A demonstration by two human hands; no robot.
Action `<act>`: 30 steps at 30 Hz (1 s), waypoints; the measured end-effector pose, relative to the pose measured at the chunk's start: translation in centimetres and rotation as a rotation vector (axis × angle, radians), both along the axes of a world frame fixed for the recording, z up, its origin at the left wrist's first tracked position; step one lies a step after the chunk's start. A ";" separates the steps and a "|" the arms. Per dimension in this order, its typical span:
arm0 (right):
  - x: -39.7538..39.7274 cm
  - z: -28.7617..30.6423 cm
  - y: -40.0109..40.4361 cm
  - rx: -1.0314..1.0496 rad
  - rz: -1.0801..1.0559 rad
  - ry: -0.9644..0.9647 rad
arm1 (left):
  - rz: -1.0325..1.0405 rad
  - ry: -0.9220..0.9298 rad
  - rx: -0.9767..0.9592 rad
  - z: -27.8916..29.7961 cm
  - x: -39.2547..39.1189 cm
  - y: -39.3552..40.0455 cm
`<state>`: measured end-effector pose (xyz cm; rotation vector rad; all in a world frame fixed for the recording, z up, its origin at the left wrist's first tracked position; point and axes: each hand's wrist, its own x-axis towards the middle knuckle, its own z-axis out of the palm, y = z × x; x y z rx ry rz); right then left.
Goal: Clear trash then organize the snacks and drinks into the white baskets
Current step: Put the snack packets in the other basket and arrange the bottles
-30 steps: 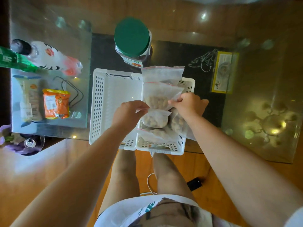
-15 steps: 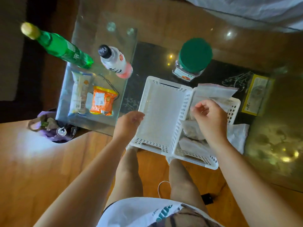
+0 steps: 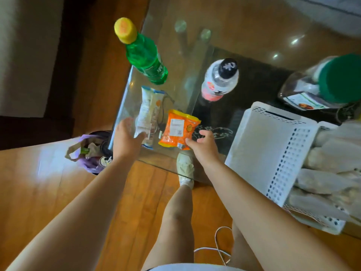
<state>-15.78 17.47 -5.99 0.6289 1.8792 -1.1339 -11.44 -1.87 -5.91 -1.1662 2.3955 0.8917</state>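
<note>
An orange snack packet (image 3: 178,129) and a white snack packet (image 3: 148,114) lie near the glass table's (image 3: 175,159) left front corner. My left hand (image 3: 127,138) reaches over the table edge with spread fingers, its thumb at the white packet's near end. My right hand (image 3: 204,146) touches the orange packet's near right corner with loosely bent fingers, without gripping it. To the right stands an empty white basket (image 3: 269,143). A second white basket (image 3: 328,222) beside it holds clear bags of snacks (image 3: 332,173).
A green bottle with a yellow cap (image 3: 144,55), a white bottle with a black cap (image 3: 218,81) and a jar with a green lid (image 3: 332,85) stand further back. A bin with a purple bag (image 3: 91,153) sits on the floor at left. A white cable (image 3: 218,249) lies by my legs.
Both hands left the baskets and swung left to the two snack packets. The view turned left with them, so the baskets now sit at the right edge.
</note>
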 end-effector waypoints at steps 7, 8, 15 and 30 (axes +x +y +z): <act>-0.2 -4.1 -2.7 0.028 -0.094 -0.051 | -0.144 -0.028 0.089 -3.1 -0.4 -0.7; -0.3 -4.4 -3.0 0.042 -0.107 -0.053 | -0.133 -0.023 0.102 -3.3 -0.4 -0.6; -0.6 -5.1 -2.8 0.042 -0.105 -0.158 | -0.077 -0.073 0.164 -3.2 -1.2 -0.4; 1.9 5.7 10.2 -0.079 -0.143 0.087 | -0.159 0.041 0.407 4.9 2.9 8.1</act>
